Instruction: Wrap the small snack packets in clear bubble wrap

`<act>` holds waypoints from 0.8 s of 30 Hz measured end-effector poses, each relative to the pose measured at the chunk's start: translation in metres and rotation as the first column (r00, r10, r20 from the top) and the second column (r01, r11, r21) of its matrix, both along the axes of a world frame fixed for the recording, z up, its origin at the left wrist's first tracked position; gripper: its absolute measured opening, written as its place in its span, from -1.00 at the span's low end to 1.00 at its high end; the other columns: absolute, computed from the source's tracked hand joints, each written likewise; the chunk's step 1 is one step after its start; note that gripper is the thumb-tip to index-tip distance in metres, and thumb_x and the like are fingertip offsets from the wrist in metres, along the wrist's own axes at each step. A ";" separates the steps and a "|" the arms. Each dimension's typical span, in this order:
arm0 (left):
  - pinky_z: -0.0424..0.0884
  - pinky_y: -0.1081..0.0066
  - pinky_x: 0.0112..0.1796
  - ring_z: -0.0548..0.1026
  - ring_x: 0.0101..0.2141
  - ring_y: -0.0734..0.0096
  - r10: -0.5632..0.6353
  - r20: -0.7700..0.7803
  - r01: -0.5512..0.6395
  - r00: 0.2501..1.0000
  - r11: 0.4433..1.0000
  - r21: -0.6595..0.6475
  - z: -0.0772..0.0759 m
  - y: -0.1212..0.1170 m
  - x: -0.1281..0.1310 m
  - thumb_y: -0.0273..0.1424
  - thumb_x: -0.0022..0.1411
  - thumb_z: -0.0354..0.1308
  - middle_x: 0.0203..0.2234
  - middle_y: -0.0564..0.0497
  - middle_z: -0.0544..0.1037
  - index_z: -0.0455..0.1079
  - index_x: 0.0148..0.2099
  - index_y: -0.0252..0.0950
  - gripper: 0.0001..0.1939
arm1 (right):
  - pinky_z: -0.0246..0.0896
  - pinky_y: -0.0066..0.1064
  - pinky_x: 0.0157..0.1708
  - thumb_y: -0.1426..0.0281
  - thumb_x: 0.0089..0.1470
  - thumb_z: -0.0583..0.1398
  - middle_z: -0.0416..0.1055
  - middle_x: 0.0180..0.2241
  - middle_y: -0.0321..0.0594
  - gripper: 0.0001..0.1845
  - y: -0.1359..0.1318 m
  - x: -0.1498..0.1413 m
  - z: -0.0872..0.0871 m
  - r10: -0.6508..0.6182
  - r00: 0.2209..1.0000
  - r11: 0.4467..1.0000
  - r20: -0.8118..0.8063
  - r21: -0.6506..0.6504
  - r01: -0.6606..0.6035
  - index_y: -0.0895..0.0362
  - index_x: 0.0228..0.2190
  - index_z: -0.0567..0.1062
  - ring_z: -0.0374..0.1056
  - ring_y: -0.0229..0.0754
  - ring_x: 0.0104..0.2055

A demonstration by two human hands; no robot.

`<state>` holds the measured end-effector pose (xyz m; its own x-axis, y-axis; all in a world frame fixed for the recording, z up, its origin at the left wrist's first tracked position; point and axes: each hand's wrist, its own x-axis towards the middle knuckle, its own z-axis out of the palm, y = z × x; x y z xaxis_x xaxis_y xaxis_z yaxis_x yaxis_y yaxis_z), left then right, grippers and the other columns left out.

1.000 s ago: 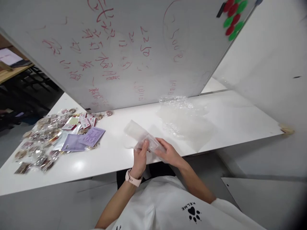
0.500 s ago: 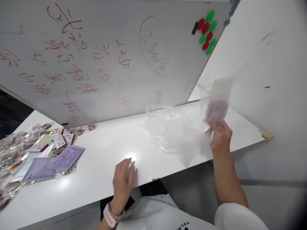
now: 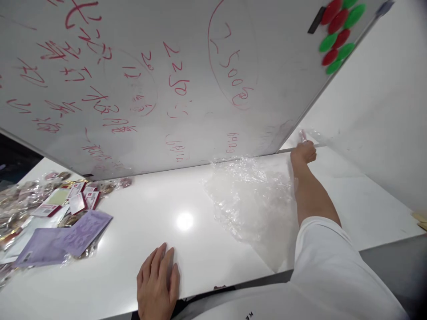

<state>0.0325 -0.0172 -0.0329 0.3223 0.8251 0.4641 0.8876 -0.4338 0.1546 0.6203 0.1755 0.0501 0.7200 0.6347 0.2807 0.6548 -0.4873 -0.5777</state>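
My right hand [image 3: 303, 152] is stretched far out to the back right of the white table [image 3: 140, 218]. Its fingers are closed on a small clear plastic packet [image 3: 308, 134] that pokes out above the fist, close to the lower edge of the whiteboard [image 3: 160, 75]. A heap of clear plastic bags [image 3: 253, 200] lies just left of my right forearm. My left hand [image 3: 158, 284] rests flat on the table's near edge with its fingers stretched out and nothing in it.
A pile of small packets, red-and-white cards and two purple sheets [image 3: 63, 233] covers the table's left end. The leaning whiteboard carries red writing and red and green magnets [image 3: 336, 33]. A white wall [image 3: 383, 111] closes off the right side.
My right hand carried the clear packet from in front of me up and away to the far right corner by the whiteboard. My left hand let go of it and dropped flat onto the table.
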 end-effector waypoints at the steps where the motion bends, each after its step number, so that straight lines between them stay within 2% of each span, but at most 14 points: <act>1: 0.26 0.07 0.08 0.38 0.13 -0.04 -0.003 0.002 0.003 1.000 1.000 0.001 0.000 0.000 0.000 -0.44 0.27 0.14 0.12 -0.16 0.48 0.34 0.20 -0.21 -0.55 | 0.17 -0.03 -0.14 0.23 0.32 -0.08 0.40 -0.14 0.28 -0.54 0.004 0.001 -0.003 -0.050 0.999 0.999 0.012 0.009 0.050 0.26 -0.19 0.50 0.37 0.08 -0.03; 3: 0.26 0.07 0.10 0.38 0.13 -0.03 -0.008 0.005 0.008 1.000 1.000 0.002 0.000 0.000 -0.001 -0.45 0.26 0.15 0.12 -0.16 0.48 0.34 0.21 -0.21 -0.54 | 0.08 0.00 -0.01 0.35 0.30 -0.05 0.36 -0.03 0.32 -0.62 0.008 0.001 -0.015 -0.097 0.994 0.995 0.056 -0.017 0.098 0.27 -0.17 0.49 0.28 0.05 0.10; 5: 0.26 0.07 0.10 0.38 0.13 -0.03 -0.011 0.005 0.011 1.000 1.000 -0.006 0.000 0.000 0.000 -0.45 0.25 0.15 0.11 -0.16 0.49 0.34 0.21 -0.21 -0.53 | -0.02 0.03 0.09 0.46 0.22 0.03 0.34 0.03 0.32 -0.72 0.007 -0.001 -0.028 -0.026 0.996 0.994 0.084 -0.102 0.034 0.28 -0.15 0.50 0.20 0.07 0.18; 7: 0.26 0.06 0.10 0.38 0.13 -0.04 -0.010 0.005 0.010 1.000 1.000 -0.011 0.001 0.001 0.001 -0.45 0.25 0.16 0.11 -0.17 0.49 0.34 0.21 -0.22 -0.53 | -0.06 0.08 0.13 0.54 0.10 0.12 0.31 0.10 0.32 -0.68 0.005 -0.003 -0.036 0.060 0.996 0.978 0.060 -0.205 -0.046 0.29 -0.09 0.49 0.17 0.14 0.21; 9: 0.27 0.05 0.10 0.38 0.13 -0.05 -0.011 0.007 0.011 1.000 1.000 -0.014 0.002 0.000 0.001 -0.45 0.26 0.15 0.11 -0.17 0.49 0.34 0.21 -0.23 -0.54 | -0.05 0.13 0.14 0.53 0.02 0.20 0.26 0.18 0.30 -0.55 0.002 -0.004 -0.032 0.099 0.995 0.954 0.010 -0.286 -0.092 0.28 0.00 0.46 0.15 0.22 0.23; 11: 0.27 0.05 0.09 0.37 0.13 -0.07 -0.013 0.007 0.014 1.000 1.000 -0.024 0.003 0.000 0.002 -0.44 0.26 0.15 0.11 -0.19 0.48 0.35 0.20 -0.25 -0.55 | -0.06 0.13 0.16 0.43 0.02 0.26 0.18 0.25 0.28 -0.43 -0.009 -0.007 -0.017 0.124 0.992 0.934 -0.020 -0.336 -0.124 0.26 0.10 0.41 0.10 0.24 0.26; 13: 0.28 0.04 0.09 0.37 0.14 -0.07 -0.017 0.003 0.017 1.000 0.999 -0.037 0.004 -0.001 0.002 -0.44 0.28 0.14 0.12 -0.20 0.48 0.35 0.19 -0.28 -0.57 | -0.06 0.04 0.19 0.28 0.17 0.19 0.18 0.27 0.20 -0.43 -0.031 -0.018 0.002 0.138 0.990 0.944 -0.009 -0.302 -0.134 0.22 0.17 0.36 0.10 0.14 0.27; 16: 0.28 0.03 0.09 0.36 0.15 -0.08 -0.015 0.003 0.015 1.000 0.999 -0.031 0.005 -0.001 0.002 -0.43 0.29 0.13 0.12 -0.22 0.47 0.37 0.17 -0.30 -0.60 | 0.12 -0.15 0.11 0.11 0.34 -0.06 0.41 0.10 0.03 -0.47 -0.085 -0.056 0.019 0.218 0.975 0.968 -0.035 -0.119 -0.221 0.15 0.05 0.49 0.29 -0.04 0.12; 18: 0.27 0.02 0.10 0.35 0.15 -0.08 -0.014 0.007 0.014 1.000 1.000 -0.019 0.005 -0.001 0.002 -0.42 0.30 0.12 0.12 -0.22 0.48 0.38 0.15 -0.30 -0.62 | 0.23 -0.20 -0.01 -0.01 0.26 0.02 0.51 -0.03 -0.08 -0.47 -0.121 -0.088 0.016 0.360 0.930 0.925 -0.074 -0.104 -0.367 0.08 -0.10 0.58 0.37 -0.05 0.01; 20: 0.28 0.02 0.10 0.35 0.15 -0.08 -0.013 0.012 0.013 1.000 1.000 -0.020 0.004 -0.001 0.002 -0.41 0.31 0.11 0.11 -0.23 0.48 0.39 0.14 -0.31 -0.64 | 0.29 -0.20 -0.13 -0.07 0.12 0.16 0.54 -0.14 -0.15 -0.52 -0.146 -0.116 0.007 0.459 0.887 0.871 -0.059 -0.170 -0.462 0.04 -0.24 0.61 0.39 -0.02 -0.09; 22: 0.28 0.01 0.09 0.34 0.15 -0.08 -0.012 0.024 0.013 1.000 0.999 -0.037 0.005 -0.001 0.002 -0.40 0.32 0.10 0.12 -0.23 0.47 0.41 0.13 -0.31 -0.65 | 0.28 -0.21 -0.22 -0.06 0.10 0.18 0.53 -0.27 -0.15 -0.55 -0.157 -0.136 0.002 0.443 0.896 0.888 0.009 -0.140 -0.438 0.05 -0.37 0.60 0.37 -0.04 -0.22; 24: 0.27 0.00 0.10 0.34 0.15 -0.08 -0.006 0.059 0.010 0.998 0.997 -0.070 0.006 -0.002 0.003 -0.39 0.33 0.09 0.12 -0.22 0.47 0.42 0.12 -0.31 -0.66 | 0.28 -0.20 -0.24 0.01 0.16 0.13 0.49 -0.36 -0.14 -0.56 -0.157 -0.154 0.009 0.334 0.936 0.940 0.115 0.026 -0.339 0.09 -0.44 0.56 0.33 -0.09 -0.32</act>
<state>0.0357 -0.0192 -0.0272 0.3031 0.8537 0.4235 0.8725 -0.4273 0.2369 0.4666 0.0189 0.0586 0.4306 0.8196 0.3779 0.8351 -0.2029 -0.5114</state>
